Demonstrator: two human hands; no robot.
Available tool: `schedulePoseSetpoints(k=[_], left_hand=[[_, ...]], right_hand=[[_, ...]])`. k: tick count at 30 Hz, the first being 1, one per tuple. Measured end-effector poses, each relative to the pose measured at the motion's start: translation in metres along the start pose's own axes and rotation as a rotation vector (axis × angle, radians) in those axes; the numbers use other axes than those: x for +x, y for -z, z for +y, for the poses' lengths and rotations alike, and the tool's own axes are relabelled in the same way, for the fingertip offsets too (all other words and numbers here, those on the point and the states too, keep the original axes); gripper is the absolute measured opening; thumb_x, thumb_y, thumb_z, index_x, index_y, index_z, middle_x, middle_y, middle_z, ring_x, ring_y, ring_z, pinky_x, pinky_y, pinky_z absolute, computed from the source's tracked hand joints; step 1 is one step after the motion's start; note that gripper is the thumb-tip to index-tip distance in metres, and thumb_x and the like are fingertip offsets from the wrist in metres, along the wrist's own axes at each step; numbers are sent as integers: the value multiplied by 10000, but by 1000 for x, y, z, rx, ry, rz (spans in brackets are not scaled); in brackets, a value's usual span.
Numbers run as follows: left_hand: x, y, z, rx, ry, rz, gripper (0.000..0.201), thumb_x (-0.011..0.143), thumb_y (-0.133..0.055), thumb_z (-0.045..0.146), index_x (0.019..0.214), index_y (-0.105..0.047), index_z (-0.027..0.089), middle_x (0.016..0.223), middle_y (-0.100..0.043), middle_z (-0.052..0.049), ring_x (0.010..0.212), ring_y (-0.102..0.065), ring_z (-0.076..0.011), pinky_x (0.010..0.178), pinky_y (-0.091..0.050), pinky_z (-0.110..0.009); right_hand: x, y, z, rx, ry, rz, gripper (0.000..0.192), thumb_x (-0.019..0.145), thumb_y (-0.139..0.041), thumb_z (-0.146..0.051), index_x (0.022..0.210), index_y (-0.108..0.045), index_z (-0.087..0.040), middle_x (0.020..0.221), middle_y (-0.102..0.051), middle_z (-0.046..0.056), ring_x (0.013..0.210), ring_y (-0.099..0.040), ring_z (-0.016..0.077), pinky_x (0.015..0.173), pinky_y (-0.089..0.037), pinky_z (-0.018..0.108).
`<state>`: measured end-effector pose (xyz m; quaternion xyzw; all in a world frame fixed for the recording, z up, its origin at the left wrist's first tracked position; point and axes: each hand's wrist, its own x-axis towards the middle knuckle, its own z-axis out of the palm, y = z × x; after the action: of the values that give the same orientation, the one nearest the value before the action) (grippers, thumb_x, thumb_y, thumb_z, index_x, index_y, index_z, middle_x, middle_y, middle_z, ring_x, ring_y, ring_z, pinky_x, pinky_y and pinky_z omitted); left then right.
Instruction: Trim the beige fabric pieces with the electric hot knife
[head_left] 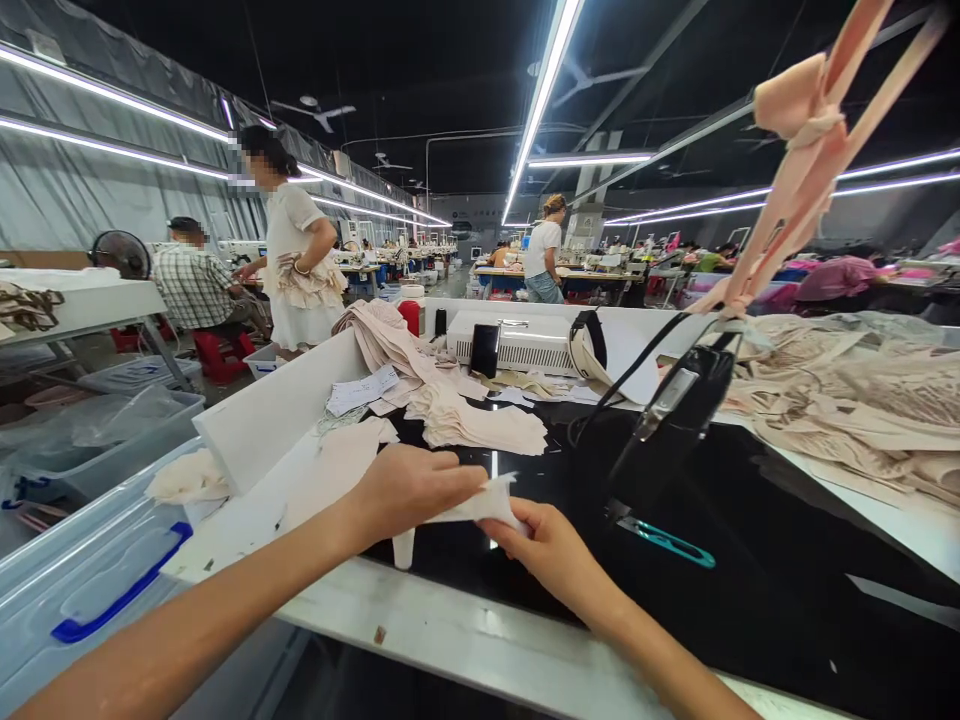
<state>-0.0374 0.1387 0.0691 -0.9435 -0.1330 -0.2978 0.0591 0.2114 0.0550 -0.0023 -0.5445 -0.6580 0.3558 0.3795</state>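
Note:
Both my hands pinch one pale cream piece of fabric [487, 502] above the front of the black glossy work surface [750, 610]. My left hand [409, 490] is closed on its left part, and a strip of cloth hangs down below that hand. My right hand [544, 545] grips the right end between thumb and fingers. Just beyond lie a stack of cream fabric pieces [480, 425] and a flat cream piece [345, 460]. To the right of my right hand, turquoise thread snips [671, 543] lie by the black clamp-like device [667, 430].
A phone [485, 350] leans on a white vented box [525, 345] at the back. Peach fabric strips [795, 200] hang at right, by piled beige fabric [862, 385]. A clear bin with a blue handle [124, 590] stands left. A standing person [296, 260] and other workers are beyond.

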Motion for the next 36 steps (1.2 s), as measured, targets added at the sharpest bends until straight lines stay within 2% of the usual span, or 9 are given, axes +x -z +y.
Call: schedulePoseSetpoints(k=[3, 6, 10, 13, 18, 22, 28, 32, 36], left_hand=[[-8, -19, 4, 257, -304, 45, 286, 1293, -511, 259, 1308, -795, 281, 812, -698, 36, 639, -564, -147, 570, -292, -348], [-19, -48, 15, 282, -297, -30, 313, 1291, -595, 510, 1237, -777, 261, 931, -747, 8, 722, -604, -167, 603, -378, -358], [-32, -70, 25, 207, -218, -128, 385, 1234, -679, 631, 1250, -778, 259, 1047, -773, -3, 831, -664, -194, 703, -473, -373], [-37, -69, 27, 158, -178, -189, 346, 1221, -721, 598, 1284, -786, 265, 1090, -774, -15, 898, -686, -208, 770, -500, -368], [-40, -62, 29, 94, -140, -232, 306, 1242, -697, 543, 1359, -781, 274, 1164, -775, -47, 991, -704, -224, 882, -536, -349], [-43, -62, 30, 87, -135, -219, 288, 1221, -748, 515, 1390, -769, 283, 1179, -772, -43, 1004, -697, -234, 882, -548, -366], [-50, -63, 25, 54, -130, -202, 290, 1188, -813, 485, 1404, -788, 293, 1230, -784, -48, 1030, -718, -229, 928, -569, -365], [-50, -57, 20, -25, -109, -152, 265, 1245, -714, 466, 1366, -831, 261, 1218, -827, -61, 1117, -759, -242, 1089, -589, -387], [-40, -55, 21, -106, -44, -85, 347, 1296, -587, 419, 1408, -839, 207, 1326, -857, -101, 1277, -785, -274, 1223, -587, -427]], right_hand=[[7, 12, 7, -213, 69, 41, 251, 1045, -638, -224, 1012, -886, -236, 1005, -800, 41, 984, -738, 260, 948, -571, 359], [9, 22, 16, -424, 108, 57, 455, 1013, -572, -90, 1234, -922, -279, 1200, -842, 81, 1177, -766, 297, 1072, -588, 406], [11, 36, 33, -682, 124, 95, 537, 1032, -544, -47, 1332, -917, -290, 1237, -849, 111, 1162, -771, 316, 1001, -635, 413], [14, 52, 43, -824, 129, 149, 595, 999, -513, 31, 1342, -913, -246, 1234, -857, 145, 1106, -776, 323, 942, -657, 416], [9, 63, 43, -921, 216, 223, 785, 909, -452, 151, 1480, -851, -212, 1453, -820, 180, 1317, -758, 360, 1058, -677, 482], [-1, 42, 32, -908, 354, 163, 722, 1004, -458, 113, 1431, -877, -292, 1319, -840, 107, 1212, -786, 281, 1059, -683, 425], [-5, 27, 31, -916, 412, 134, 663, 969, -480, 118, 1276, -916, -276, 1088, -833, 82, 939, -762, 254, 835, -653, 362], [-14, 34, 23, -877, 444, 158, 614, 1072, -426, 61, 1355, -876, -245, 1213, -853, 104, 1044, -801, 259, 916, -691, 384], [-35, 36, -1, -756, 590, 260, 470, 1163, -470, -26, 1370, -833, -242, 1231, -857, 99, 1100, -838, 248, 940, -713, 371]])
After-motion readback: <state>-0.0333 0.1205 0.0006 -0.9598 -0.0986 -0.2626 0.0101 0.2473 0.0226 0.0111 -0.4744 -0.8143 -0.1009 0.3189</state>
